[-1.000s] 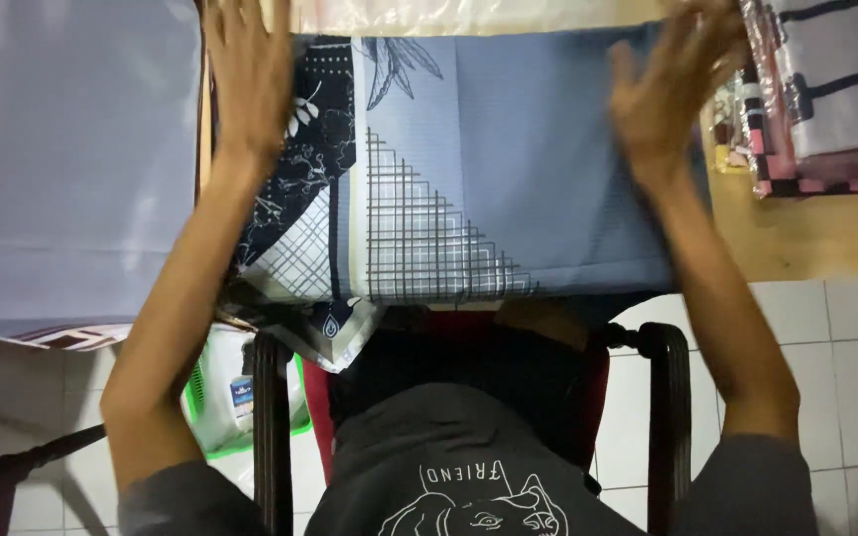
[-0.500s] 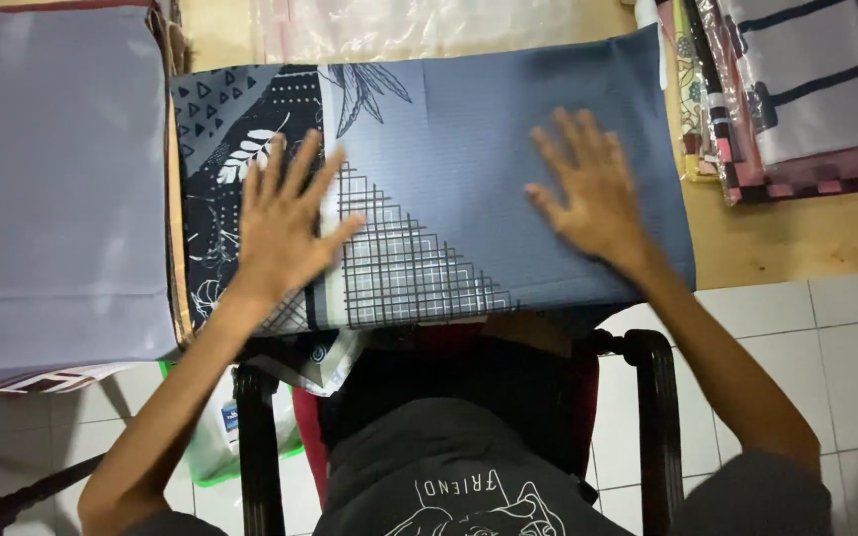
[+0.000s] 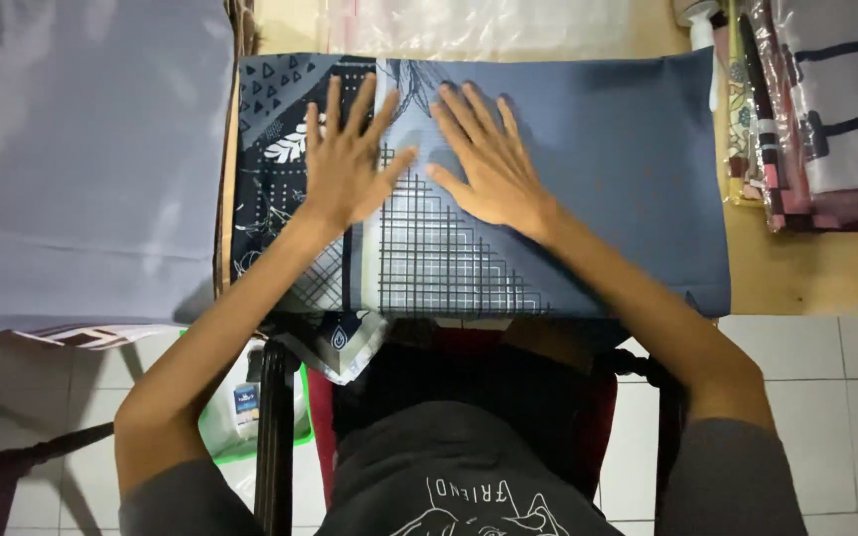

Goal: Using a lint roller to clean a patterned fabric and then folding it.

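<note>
Folded patterned cloth [image 3: 588, 169], slate blue with a dark navy panel of white leaf, dot and triangle print at its left end and a grid-check triangle near the front edge, lies flat across the wooden table [image 3: 806, 278], its near edge along the table's front and a small printed corner hanging below that edge. Left hand [image 3: 345, 164]: palm down on the cloth over the seam between navy panel and blue field, fingers spread wide and flat, gripping nothing. Right hand [image 3: 489, 164]: palm down just beside the left, thumbs nearly meeting above the grid-check triangle, fingers likewise fanned and pressed flat, holding nothing. Plain grey folded fabric [image 3: 81, 159]: a large piece to the left, just beside the patterned cloth, its front edge overhanging the table. Clear plastic sheet [image 3: 489, 25]: at the far edge, beyond the cloth. Stack of wrapped textiles [image 3: 826, 109]: far right, striped grey over pink check, in transparent packaging, apart from the cloth. Chair [image 3: 275, 427]: dark frame with red seat, under the person, on white floor tiles [image 3: 806, 397]. Green-rimmed basin [image 3: 240, 417]: on the floor at left, partly hidden by the left arm.
</note>
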